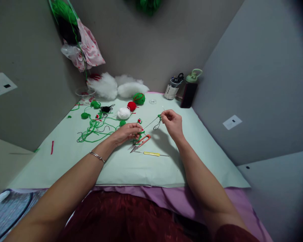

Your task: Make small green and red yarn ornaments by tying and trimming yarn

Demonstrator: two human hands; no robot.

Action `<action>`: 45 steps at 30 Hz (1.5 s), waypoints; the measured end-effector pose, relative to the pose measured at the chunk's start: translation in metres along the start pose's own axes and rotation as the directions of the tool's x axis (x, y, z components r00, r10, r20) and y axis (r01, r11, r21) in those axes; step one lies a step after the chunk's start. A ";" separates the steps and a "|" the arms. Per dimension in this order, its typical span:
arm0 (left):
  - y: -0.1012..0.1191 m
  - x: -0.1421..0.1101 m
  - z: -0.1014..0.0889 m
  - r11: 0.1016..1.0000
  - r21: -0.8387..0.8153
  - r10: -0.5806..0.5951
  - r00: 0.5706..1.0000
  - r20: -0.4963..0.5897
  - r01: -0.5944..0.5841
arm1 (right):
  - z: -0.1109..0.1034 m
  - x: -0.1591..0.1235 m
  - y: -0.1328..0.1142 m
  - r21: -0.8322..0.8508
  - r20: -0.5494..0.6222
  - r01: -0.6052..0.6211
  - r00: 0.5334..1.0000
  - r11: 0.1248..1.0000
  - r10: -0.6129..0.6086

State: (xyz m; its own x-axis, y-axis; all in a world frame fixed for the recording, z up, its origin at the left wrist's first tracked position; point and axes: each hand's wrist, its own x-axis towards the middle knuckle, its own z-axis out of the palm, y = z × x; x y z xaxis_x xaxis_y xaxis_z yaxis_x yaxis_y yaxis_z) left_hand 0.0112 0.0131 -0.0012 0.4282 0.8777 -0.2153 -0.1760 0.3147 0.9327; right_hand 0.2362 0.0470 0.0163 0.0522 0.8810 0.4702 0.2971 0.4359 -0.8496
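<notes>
One maroon garment [121, 215]: nearest of all, at the lower middle, with purple cloth [154, 192] showing past it along the near edge of the bench [73, 171].
Bracelet [97, 156]: silver, around the left wrist.
Yellow-handled hook [151, 154]: flat on the bench's pale covering, lying crosswise between the two forearms.
Orange snips [144, 140]: just beyond the hook — handle end to the right, blades pointing left and nearer.
Left hand [127, 132]: thumb and fingers pinching a small green piece [142, 133], above the far side of the snips.
Dark thread [150, 123]: drawn in a straight slant from the green piece up to the right hand [172, 121], with a slack loop hanging below that end.
Right hand's grip: thumb and fingertips pressed together on the thread, raised above the bench; whether a needle sits there is too fine to tell.
Green yarn tangle [93, 131]: loose on the bench, left of the left hand.
Yarn balls: white [123, 113], red [131, 106] and green [139, 98], stepping away to the right — the green one crossed by a red strand.
Far edge: white stuffing [132, 89] at left, then a tool jar [171, 90] beside a dark bottle [189, 94].
Corner: a pink spotted bag [91, 50] hanging high on the left.
</notes>
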 end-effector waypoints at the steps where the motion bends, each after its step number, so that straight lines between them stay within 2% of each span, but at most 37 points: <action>1: 0.000 0.000 0.000 1.000 0.003 -0.002 1.000 -0.001 0.002 | -0.001 0.001 0.000 0.001 -0.012 -0.007 1.000 1.000 0.007; 23: -0.002 0.002 -0.003 1.000 0.017 -0.019 1.000 0.021 0.018 | -0.009 0.009 0.008 0.046 -0.158 -0.010 0.987 0.999 0.017; 45: -0.004 0.002 -0.003 1.000 0.013 -0.015 1.000 0.022 0.015 | -0.011 0.011 0.009 0.003 -0.182 -0.022 0.983 1.000 0.022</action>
State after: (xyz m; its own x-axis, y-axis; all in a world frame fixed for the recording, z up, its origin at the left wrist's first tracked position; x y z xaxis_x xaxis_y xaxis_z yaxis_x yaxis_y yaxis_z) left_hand 0.0101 0.0152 -0.0061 0.4500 0.8647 -0.2231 -0.1579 0.3230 0.9331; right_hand 0.2502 0.0584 0.0171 0.2312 0.8424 0.4866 0.2931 0.4166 -0.8605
